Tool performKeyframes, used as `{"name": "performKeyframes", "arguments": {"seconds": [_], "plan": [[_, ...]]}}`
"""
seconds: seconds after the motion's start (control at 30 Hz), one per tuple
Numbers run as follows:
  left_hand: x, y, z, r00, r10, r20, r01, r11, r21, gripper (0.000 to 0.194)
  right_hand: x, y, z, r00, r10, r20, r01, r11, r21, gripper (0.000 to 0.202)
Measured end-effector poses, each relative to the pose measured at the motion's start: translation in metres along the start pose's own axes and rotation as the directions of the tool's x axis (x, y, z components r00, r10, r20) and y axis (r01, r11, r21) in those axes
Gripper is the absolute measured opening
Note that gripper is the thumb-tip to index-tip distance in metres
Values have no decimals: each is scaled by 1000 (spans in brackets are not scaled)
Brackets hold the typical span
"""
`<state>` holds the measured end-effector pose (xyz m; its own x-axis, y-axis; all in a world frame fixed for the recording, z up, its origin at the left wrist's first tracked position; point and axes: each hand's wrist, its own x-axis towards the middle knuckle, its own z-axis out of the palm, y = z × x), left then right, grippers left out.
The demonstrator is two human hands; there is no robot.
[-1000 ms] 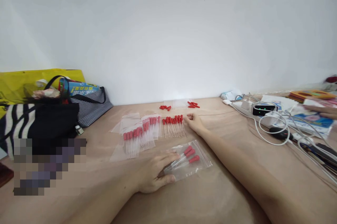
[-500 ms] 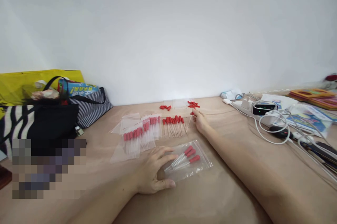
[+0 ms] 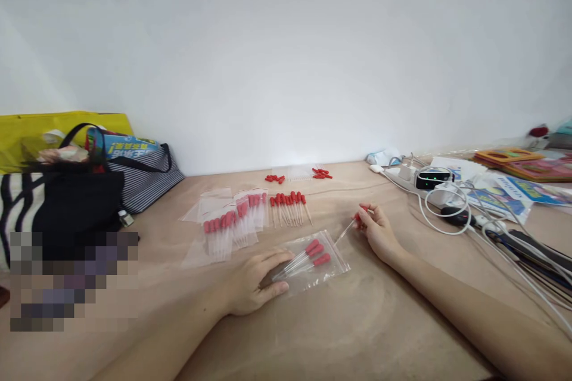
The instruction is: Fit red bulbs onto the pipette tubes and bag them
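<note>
My left hand (image 3: 252, 282) rests on the table, thumb and fingers closed about the left end of a clear zip-lock bag (image 3: 334, 251). Inside the bag lie 3 glass droppers (image 3: 300, 257), red bulbs toward the right. My right hand (image 3: 379, 233) pinches another dropper (image 3: 345, 231) by its red bulb. That dropper's glass tip slants down-left to the bag's right end; I cannot tell whether it is inside the opening. Beyond the bag, several loose droppers (image 3: 288, 209) lie in a row, bulbs toward the wall.
Filled bags of droppers (image 3: 223, 233) overlap left of the row. Near the wall lie red bulbs (image 3: 274, 179), more red bulbs (image 3: 322, 173) and clear glass tubes (image 3: 298, 173). A striped bag (image 3: 149, 181) and a black bag (image 3: 75, 208) stand left; white cables (image 3: 440, 232) and papers (image 3: 496, 199) lie right.
My right hand has moved from beside the dropper row toward me and rightward, bringing a dropper to the bag's right end. My left hand stays at the bag. The view has shifted slightly.
</note>
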<state>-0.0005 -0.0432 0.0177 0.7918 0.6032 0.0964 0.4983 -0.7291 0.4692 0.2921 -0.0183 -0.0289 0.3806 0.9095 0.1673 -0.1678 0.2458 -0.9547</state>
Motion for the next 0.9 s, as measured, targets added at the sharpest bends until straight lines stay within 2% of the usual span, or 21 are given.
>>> {"name": "performKeyframes", "arguments": {"seconds": [0.17, 0.37, 0.53, 0.67, 0.8, 0.9], "plan": [[0, 2, -3, 999, -33, 34, 32, 999, 22, 44, -4, -2, 7, 1000, 21, 17, -22, 999, 41, 41], [0, -1, -1, 999, -45, 30, 44, 998, 35, 49, -13, -4, 6, 981, 107, 160, -117, 992, 53, 41], [-1, -2, -1, 999, -47, 25, 47, 999, 24, 49, -15, -6, 1, 983, 124, 136, -134, 989, 63, 41], [0, -1, -2, 1000, -28, 14, 28, 999, 17, 48, -19, -9, 3, 977, 112, 180, -117, 993, 18, 40], [0, -4, -1, 999, -30, 21, 29, 999, 21, 49, -26, -13, 3, 949, 152, 277, -158, 987, -3, 38], [0, -6, 0, 998, -43, 36, 42, 999, 29, 50, -30, -15, 0, 901, 196, 387, -179, 981, -80, 33]]}}
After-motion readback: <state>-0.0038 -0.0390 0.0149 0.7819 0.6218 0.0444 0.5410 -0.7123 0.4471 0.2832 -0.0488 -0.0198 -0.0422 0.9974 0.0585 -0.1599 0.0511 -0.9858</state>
